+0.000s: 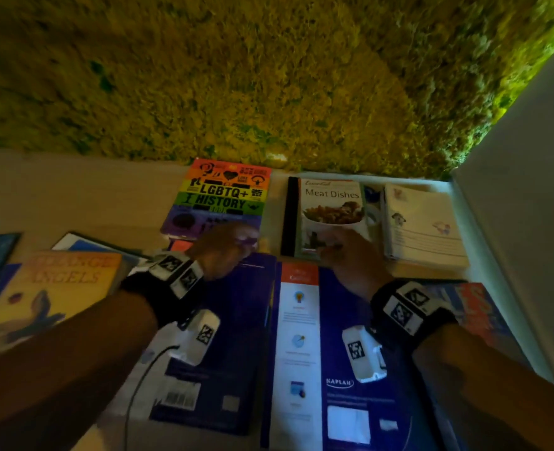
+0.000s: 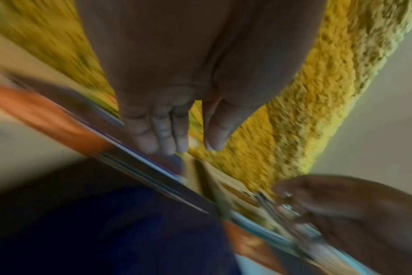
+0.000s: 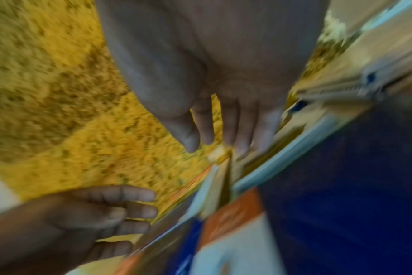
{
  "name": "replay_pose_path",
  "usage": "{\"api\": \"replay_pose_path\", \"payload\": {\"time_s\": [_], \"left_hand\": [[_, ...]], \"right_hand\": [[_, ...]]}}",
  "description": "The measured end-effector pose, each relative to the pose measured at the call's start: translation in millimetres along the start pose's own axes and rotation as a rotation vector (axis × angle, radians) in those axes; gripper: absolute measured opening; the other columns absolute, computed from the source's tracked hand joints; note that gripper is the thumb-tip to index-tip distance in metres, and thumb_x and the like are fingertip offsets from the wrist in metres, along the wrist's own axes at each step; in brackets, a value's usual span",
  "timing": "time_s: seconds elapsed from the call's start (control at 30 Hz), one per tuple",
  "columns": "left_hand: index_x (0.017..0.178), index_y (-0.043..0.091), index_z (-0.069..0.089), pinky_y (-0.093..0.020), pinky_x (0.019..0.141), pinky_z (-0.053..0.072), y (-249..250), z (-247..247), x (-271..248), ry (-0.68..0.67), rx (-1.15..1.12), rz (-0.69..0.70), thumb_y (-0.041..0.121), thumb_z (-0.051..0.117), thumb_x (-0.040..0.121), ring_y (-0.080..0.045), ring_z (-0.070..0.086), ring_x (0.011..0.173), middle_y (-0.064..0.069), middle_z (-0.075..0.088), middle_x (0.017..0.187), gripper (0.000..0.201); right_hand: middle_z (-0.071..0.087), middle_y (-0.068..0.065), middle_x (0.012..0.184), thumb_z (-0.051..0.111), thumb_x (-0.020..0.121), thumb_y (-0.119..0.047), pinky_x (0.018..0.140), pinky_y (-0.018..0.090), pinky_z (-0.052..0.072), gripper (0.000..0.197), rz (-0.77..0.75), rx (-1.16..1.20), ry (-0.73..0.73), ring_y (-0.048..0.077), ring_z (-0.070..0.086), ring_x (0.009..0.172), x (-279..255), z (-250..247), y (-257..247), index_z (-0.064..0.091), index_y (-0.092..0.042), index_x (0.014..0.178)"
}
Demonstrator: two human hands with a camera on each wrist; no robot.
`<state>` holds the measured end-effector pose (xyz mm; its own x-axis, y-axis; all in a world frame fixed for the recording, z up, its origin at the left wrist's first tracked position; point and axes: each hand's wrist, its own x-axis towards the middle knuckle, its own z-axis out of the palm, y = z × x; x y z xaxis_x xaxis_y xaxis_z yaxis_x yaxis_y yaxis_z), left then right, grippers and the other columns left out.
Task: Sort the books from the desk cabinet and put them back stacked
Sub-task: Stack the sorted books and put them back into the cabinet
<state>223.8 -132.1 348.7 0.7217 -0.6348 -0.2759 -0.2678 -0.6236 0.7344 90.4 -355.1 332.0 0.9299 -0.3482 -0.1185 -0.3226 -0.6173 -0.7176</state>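
books [image 1: 227,198] on pale desk [image 1: 74,196] against mossy yellow-green wall [image 1: 269,76]

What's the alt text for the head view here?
Two bare hands reach over books spread on a pale surface: the left hand at the near edge of the rainbow LGBTQ+ History book, the right hand at the Meat Dishes cookbook. Two dark blue Kaplan books lie nearer, a yellow-green shaggy rug beyond.

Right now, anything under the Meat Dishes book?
Yes: a black cover juts out along the left edge of the Meat Dishes book, and something blue and white peeks from its right. Titles are covered.
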Motion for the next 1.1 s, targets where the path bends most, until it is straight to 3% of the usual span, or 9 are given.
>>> {"api": "replay_pose_path", "payload": {"time_s": [0.13, 0.27, 0.4, 0.5, 0.6, 0.73, 0.83, 0.97, 1.1], "left_hand": [[0.12, 0.006, 0.066, -0.034, 0.089, 0.048, -64, -32, -45, 0.323, 0.001, -0.153, 0.009, 0.068, 0.088, -0.031, 0.063, 0.11, -0.013, 0.068, 0.115, 0.032], [0.125, 0.007, 0.064, -0.037, 0.095, 0.046, -93, -28, -76, 0.271, 0.078, -0.251, 0.014, 0.069, 0.088, -0.034, 0.061, 0.114, -0.014, 0.065, 0.12, 0.038], [0.123, 0.012, 0.064, -0.042, 0.095, 0.051, -103, -30, -75, 0.288, 0.102, -0.264, 0.022, 0.071, 0.085, -0.034, 0.063, 0.11, -0.013, 0.068, 0.118, 0.04], [0.139, 0.023, 0.05, -0.047, 0.088, 0.053, -96, -34, -71, 0.13, 0.005, -0.343, 0.027, 0.069, 0.09, -0.04, 0.063, 0.106, -0.017, 0.066, 0.118, 0.053], [0.104, 0.043, 0.051, -0.047, 0.08, 0.053, -93, -31, -76, 0.208, -0.098, -0.224, 0.037, 0.066, 0.078, -0.031, 0.061, 0.091, -0.003, 0.058, 0.091, 0.031], [0.133, 0.022, 0.051, -0.044, 0.097, 0.046, -105, -22, -79, 0.382, -0.109, -0.125, 0.021, 0.075, 0.08, -0.032, 0.052, 0.12, -0.011, 0.051, 0.131, 0.058], [0.135, 0.028, 0.048, -0.043, 0.105, 0.041, -89, -17, -86, 0.444, 0.166, -0.074, 0.035, 0.071, 0.081, -0.031, 0.042, 0.13, -0.007, 0.039, 0.142, 0.06], [0.148, 0.035, 0.029, -0.049, 0.107, 0.04, -52, 33, -106, 0.055, 0.343, 0.016, 0.069, 0.055, 0.076, -0.029, 0.043, 0.135, -0.003, 0.038, 0.149, 0.084], [0.149, 0.048, -0.015, -0.072, 0.112, 0.005, -30, 87, -115, -0.088, 0.619, -0.072, 0.082, 0.058, 0.066, -0.048, -0.006, 0.148, -0.012, -0.008, 0.165, 0.115]], "right_hand": [[0.066, 0.012, 0.093, 0.067, 0.099, -0.014, 0.064, 0.039, 0.051, 0.03, 0.23, 0.299, -0.301, 0.023, 0.065, 0.068, -44, 52, -30, 0.06, -0.007, 0.128], [0.067, 0.008, 0.095, 0.066, 0.101, -0.024, 0.059, 0.026, 0.056, 0.065, 0.32, 0.284, -0.388, 0.02, 0.069, 0.067, -69, 87, -48, 0.034, -0.011, 0.156], [0.067, 0.017, 0.118, 0.066, 0.102, -0.028, 0.072, 0.031, 0.062, 0.078, 0.402, 0.363, -0.361, 0.022, 0.072, 0.079, -76, 86, -56, 0.021, -0.015, 0.164], [0.064, 0.014, 0.122, 0.069, 0.1, -0.025, 0.08, 0.039, 0.062, 0.083, 0.425, 0.411, -0.329, 0.026, 0.07, 0.09, -79, 93, -61, 0.017, -0.016, 0.165], [0.063, 0.003, 0.107, 0.07, 0.099, -0.023, 0.097, 0.056, 0.057, 0.087, 0.409, 0.409, -0.299, 0.036, 0.067, 0.109, -86, 101, -62, 0.014, -0.019, 0.165], [0.061, 0.004, 0.113, 0.07, 0.099, -0.021, 0.103, 0.057, 0.054, 0.084, 0.41, 0.485, -0.251, 0.037, 0.065, 0.115, -88, 104, -58, 0.018, -0.019, 0.165], [0.054, 0.008, 0.122, 0.066, 0.101, -0.019, 0.1, 0.053, 0.055, 0.077, 0.423, 0.522, -0.24, 0.031, 0.063, 0.106, -91, 103, -58, 0.021, -0.014, 0.164], [0.06, 0.013, 0.119, 0.057, 0.106, -0.014, 0.074, 0.035, 0.052, 0.055, 0.5, 0.615, -0.234, 0.024, 0.062, 0.094, -90, 102, -48, 0.037, -0.009, 0.157], [0.065, 0.007, 0.087, 0.055, 0.104, -0.005, 0.058, 0.026, 0.049, 0.036, 0.496, 0.726, -0.215, 0.015, 0.062, 0.069, -88, 99, -39, 0.058, -0.006, 0.14]]}}
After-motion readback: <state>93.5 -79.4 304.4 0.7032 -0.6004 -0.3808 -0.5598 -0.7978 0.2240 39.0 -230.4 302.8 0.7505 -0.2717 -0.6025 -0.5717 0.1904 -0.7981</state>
